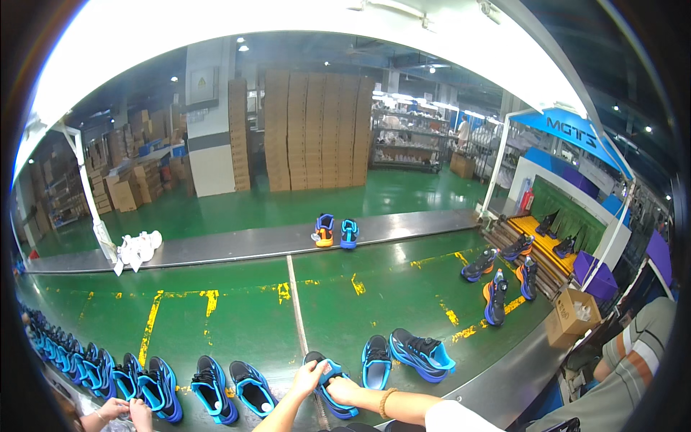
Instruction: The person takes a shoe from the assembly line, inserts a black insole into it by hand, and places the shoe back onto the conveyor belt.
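My left hand (308, 377) and my right hand (345, 391) both grip a black and blue sneaker (332, 400) at the near edge of the green work surface (252, 317). A beaded bracelet (388, 402) is on my right wrist. Just right of the held shoe lie a blue sneaker (376, 361) and another one tipped on its side (422, 354). To the left, two more blue sneakers (252, 389) (211, 389) stand in the same row.
A long row of blue sneakers (86, 367) runs to the lower left, where another person's hands (121, 412) work. A pair of sneakers (335, 232) and white shoes (139, 248) sit on the far grey belt. Several sneakers (495, 297), a cardboard box (572, 315) and a seated person (640, 353) are at right.
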A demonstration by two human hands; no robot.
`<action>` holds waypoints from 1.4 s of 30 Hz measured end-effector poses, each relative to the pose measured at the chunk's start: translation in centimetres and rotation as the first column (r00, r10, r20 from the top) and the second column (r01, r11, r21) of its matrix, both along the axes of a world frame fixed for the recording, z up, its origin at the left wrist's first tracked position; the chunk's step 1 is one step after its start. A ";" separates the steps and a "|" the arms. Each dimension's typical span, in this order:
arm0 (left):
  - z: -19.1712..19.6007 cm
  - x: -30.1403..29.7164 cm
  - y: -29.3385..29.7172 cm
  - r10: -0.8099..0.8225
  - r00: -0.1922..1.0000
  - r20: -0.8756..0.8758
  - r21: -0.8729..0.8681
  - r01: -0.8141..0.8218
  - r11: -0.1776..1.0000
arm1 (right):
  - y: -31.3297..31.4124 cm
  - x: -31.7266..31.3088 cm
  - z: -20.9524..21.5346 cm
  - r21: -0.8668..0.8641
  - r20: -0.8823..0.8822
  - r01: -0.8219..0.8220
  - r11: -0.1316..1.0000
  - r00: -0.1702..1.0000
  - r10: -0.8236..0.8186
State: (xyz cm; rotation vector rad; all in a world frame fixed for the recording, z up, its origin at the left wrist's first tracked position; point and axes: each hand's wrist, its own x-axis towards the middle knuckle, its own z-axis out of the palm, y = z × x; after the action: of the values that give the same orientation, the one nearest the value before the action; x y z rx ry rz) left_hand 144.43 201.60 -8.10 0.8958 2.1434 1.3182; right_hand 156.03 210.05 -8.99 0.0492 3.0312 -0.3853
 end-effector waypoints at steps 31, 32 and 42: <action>2.5 2.7 -0.6 0.077 0.996 -0.036 -0.108 -0.080 0.991 | -1.2 -4.6 4.5 0.422 0.644 -0.460 0.781 0.758 0.098; 1.4 2.9 -0.5 0.147 0.980 -0.136 -0.016 -0.151 0.988 | -1.4 -4.9 5.2 0.281 0.774 -0.542 0.792 0.616 0.147; 0.0 3.8 0.2 0.218 0.907 -0.360 0.224 -0.143 0.964 | 1.4 -5.2 -5.4 0.015 0.498 -0.304 0.953 0.828 0.256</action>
State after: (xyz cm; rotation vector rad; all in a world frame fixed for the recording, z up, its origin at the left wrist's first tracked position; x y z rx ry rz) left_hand 148.24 201.81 -8.08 1.1325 2.4767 1.5715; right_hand 150.86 211.43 -14.43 -0.2532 2.4931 -0.1675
